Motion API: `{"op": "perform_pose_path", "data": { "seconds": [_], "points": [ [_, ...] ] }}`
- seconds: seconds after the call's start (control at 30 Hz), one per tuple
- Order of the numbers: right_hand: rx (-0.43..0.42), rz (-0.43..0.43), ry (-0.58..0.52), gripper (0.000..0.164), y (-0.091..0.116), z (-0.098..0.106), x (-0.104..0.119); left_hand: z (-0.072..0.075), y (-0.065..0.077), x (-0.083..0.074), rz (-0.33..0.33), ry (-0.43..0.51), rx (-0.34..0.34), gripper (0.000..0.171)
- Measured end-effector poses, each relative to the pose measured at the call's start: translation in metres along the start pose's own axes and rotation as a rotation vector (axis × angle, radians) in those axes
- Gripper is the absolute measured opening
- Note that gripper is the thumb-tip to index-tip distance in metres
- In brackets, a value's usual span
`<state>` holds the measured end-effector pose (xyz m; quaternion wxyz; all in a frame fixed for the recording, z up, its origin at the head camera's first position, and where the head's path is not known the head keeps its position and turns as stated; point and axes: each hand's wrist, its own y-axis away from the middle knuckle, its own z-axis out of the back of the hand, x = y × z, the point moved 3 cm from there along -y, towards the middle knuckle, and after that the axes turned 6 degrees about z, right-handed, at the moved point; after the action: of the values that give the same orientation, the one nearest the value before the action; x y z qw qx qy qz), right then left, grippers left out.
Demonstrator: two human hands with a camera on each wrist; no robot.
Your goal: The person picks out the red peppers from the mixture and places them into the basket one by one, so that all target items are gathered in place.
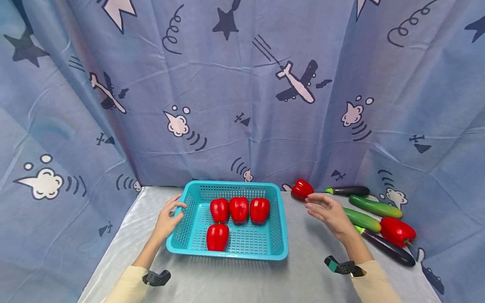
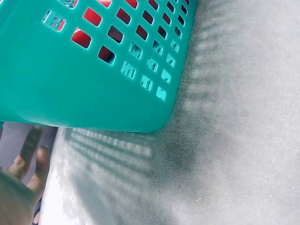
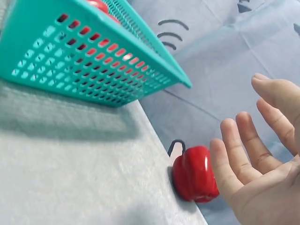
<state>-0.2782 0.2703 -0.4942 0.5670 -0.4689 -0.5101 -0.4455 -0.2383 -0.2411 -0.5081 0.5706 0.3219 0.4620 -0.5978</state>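
A turquoise plastic basket (image 1: 227,255) with perforated walls stands on the table, holding several red bell peppers (image 1: 238,210). At its left rim is my left hand (image 1: 166,221), fingers spread loosely; whether they touch the rim I cannot tell. The left wrist view shows part of this hand (image 2: 21,187) beside the basket wall (image 2: 70,93). To the right of the basket, my right hand (image 1: 329,212) hovers with loosely bent fingers and holds nothing. Just beyond its fingertips lies a single red bell pepper (image 1: 302,189), also seen beside the fingers in the right wrist view (image 3: 192,173).
On the right side lie two dark eggplants, one at the back (image 1: 350,191) and one nearer (image 1: 390,247). Between them are two green cucumbers (image 1: 375,206) and another red bell pepper (image 1: 398,232). A blue patterned curtain (image 1: 227,118) hangs behind the grey-white tabletop (image 1: 310,269).
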Motion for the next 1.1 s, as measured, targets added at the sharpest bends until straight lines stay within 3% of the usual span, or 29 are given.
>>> {"op": "perform_pose_path", "data": {
  "seconds": [0.13, 0.5, 0.77, 1.1],
  "points": [
    [-0.019, -0.001, 0.012, 0.045, -0.003, 0.006, -0.005, -0.001, -0.001, 0.000, -0.001, 0.004, 0.000, 0.022],
    [-0.096, -0.004, 0.058, 0.060, -0.018, 0.014, -0.025, 0.002, 0.000, 0.002, 0.015, -0.009, -0.008, 0.023],
    [-0.171, 0.023, 0.070, 0.061, -0.024, 0.012, -0.037, 0.004, 0.002, 0.001, 0.008, -0.001, -0.004, 0.023],
    [-0.263, 0.089, 0.100, 0.056, -0.039, 0.021, -0.035, 0.000, 0.001, 0.000, 0.005, -0.004, -0.002, 0.022]
  ]
}}
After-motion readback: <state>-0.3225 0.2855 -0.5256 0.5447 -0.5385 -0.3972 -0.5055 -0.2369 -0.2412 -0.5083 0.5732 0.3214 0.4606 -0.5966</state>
